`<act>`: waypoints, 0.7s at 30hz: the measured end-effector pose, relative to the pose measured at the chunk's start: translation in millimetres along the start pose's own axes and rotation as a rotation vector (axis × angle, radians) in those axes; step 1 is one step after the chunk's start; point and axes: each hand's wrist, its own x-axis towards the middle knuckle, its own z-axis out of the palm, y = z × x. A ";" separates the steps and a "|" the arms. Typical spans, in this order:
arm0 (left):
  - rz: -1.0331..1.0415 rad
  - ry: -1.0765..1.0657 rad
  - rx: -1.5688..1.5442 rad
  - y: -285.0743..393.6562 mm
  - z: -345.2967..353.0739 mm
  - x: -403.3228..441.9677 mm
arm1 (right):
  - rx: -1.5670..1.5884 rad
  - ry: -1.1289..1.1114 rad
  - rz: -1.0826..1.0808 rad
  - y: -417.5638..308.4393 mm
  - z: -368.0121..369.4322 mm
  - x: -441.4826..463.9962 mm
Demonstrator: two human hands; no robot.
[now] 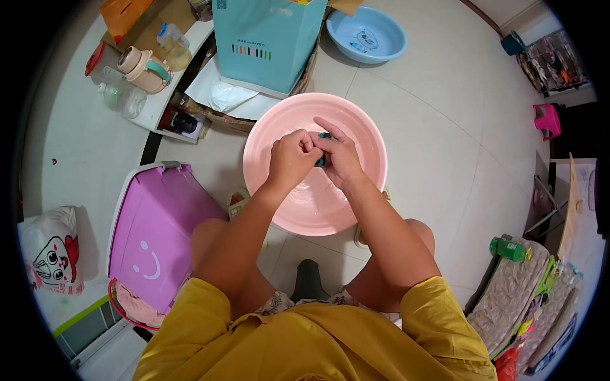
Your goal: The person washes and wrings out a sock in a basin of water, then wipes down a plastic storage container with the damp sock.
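Note:
A pink basin point(259, 155) with water in it stands on the floor between my feet. Over its middle, both of my hands meet on a small dark green item point(320, 161), perhaps cloth. My left hand point(293, 157) is closed, its fingers curled against the item's left side. On the right, my right hand point(338, 152) holds the item against its palm and fingers, with the index finger stretched out up and to the left. Much of the item is hidden by the fingers.
Behind the basin are a teal bag point(267, 51) and a blue basin point(366, 38). A purple lidded box point(162, 222) stands at the left. Bottles and a beige flask point(145, 71) occupy the shelf at upper left. A green bottle point(507, 249) lies at the right.

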 end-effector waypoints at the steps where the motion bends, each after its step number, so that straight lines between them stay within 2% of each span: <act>1: -0.001 0.000 0.000 1.9 -1.5 -0.5 | 0.000 0.000 0.001 -2.1 0.9 -0.5; 7: 0.078 -0.072 -0.137 13.4 -14.9 -0.8 | -0.114 -0.041 -0.051 -4.8 -6.5 7.8; 9: -0.186 -0.181 -0.836 28.3 -22.6 -1.0 | -0.132 0.103 -0.059 -14.8 -15.2 14.4; 10: -0.186 -0.186 -0.834 21.8 -19.8 -1.5 | -0.108 0.122 -0.069 -18.5 -11.9 12.7; 12: 0.091 -0.225 -0.450 9.0 -12.6 -2.5 | -0.118 0.114 -0.090 -16.8 -12.3 13.9; 13: 0.089 -0.222 -0.453 8.2 -10.5 -3.6 | -0.129 0.101 -0.106 -15.3 -11.8 14.2; 15: 0.422 -0.064 0.119 10.8 -4.3 -5.9 | -0.064 0.104 -0.043 -13.2 -6.0 10.5; 16: 0.421 -0.065 0.118 12.7 -1.5 -7.8 | 0.004 0.107 0.016 -14.9 -2.1 6.7; 17: 0.300 -0.029 0.071 14.6 1.1 -10.3 | 0.004 0.107 0.016 -17.7 -0.6 3.4; 18: 0.180 0.007 0.025 16.1 3.0 -12.0 | 0.043 0.030 0.082 -20.5 0.3 0.2; 19: 0.180 0.009 0.025 16.5 5.0 -12.3 | 0.082 -0.049 0.147 -21.8 1.3 -1.8; 21: 0.024 0.106 -0.062 13.8 9.6 -13.7 | 0.070 -0.043 0.121 -16.8 6.4 -5.1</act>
